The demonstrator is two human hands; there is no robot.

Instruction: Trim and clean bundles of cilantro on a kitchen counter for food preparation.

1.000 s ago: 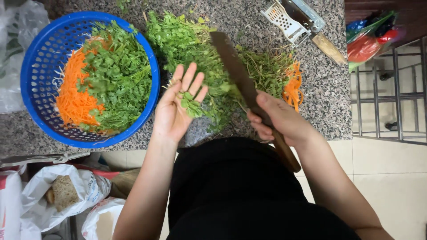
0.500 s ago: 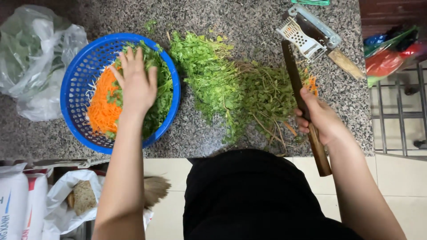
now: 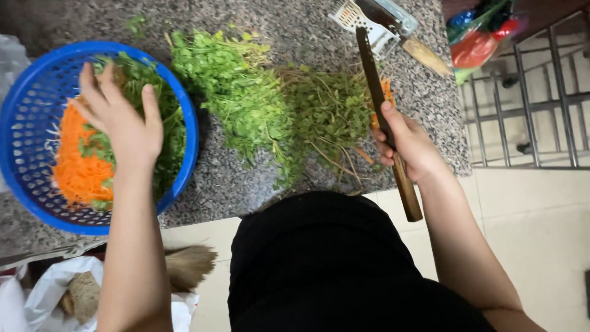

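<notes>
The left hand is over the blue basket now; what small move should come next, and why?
Probably the left hand should return to the herb pile on the counter: much still lies uncut beside the knife that the right hand holds, while the blue basket already holds greens.

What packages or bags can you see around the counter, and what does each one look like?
Colourful packets: top right beside the counter, crumpled, red, green and blue.
White plastic bag: bottom left on the floor, open, brown lump inside.
Clear plastic bag: left edge, behind the blue basket, crinkled.
No signs or screens.
</notes>
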